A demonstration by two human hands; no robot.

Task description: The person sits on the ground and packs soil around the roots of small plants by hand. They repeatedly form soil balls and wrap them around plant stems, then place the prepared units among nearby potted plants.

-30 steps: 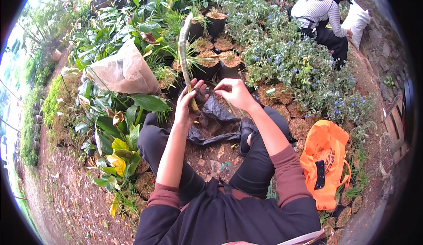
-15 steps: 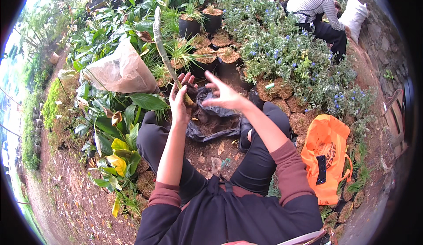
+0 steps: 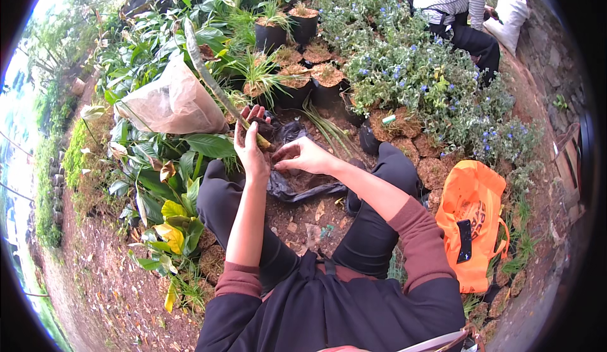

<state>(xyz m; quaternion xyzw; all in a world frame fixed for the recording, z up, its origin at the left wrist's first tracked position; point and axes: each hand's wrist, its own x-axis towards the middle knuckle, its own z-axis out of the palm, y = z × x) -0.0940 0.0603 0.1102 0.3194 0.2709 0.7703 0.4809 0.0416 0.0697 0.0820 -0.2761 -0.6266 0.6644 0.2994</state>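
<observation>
A long grey-green plant stem (image 3: 203, 70) leans to the upper left, its lower end lying in my left hand (image 3: 255, 154). The fingers of that hand curl round it, with dark soil on them. Close beside the stem's lower end is my right hand (image 3: 310, 158), palm down, thumb and fingers drawn together; whatever they pinch is too small to make out. Below both hands a crumpled black plastic bag (image 3: 297, 195) lies on the ground between my legs, partly covered by the right hand. Several thin green stalks (image 3: 334, 134) lie on the soil just beyond it.
Potted grassy plants (image 3: 270, 34) stand ahead, with blue-flowered bushes (image 3: 430, 86) to the right. A pale cloth-like bag (image 3: 174, 99) rests on leaves at left. At right, a dark phone (image 3: 465, 240) lies on an orange bag (image 3: 469, 191). Another person (image 3: 450, 4) sits far right near a white sack (image 3: 511, 17).
My right hand has come down from spread fingers above the black bag to a pinch beside my left hand. The stem tilts further left, and the thin stalks have come into view.
</observation>
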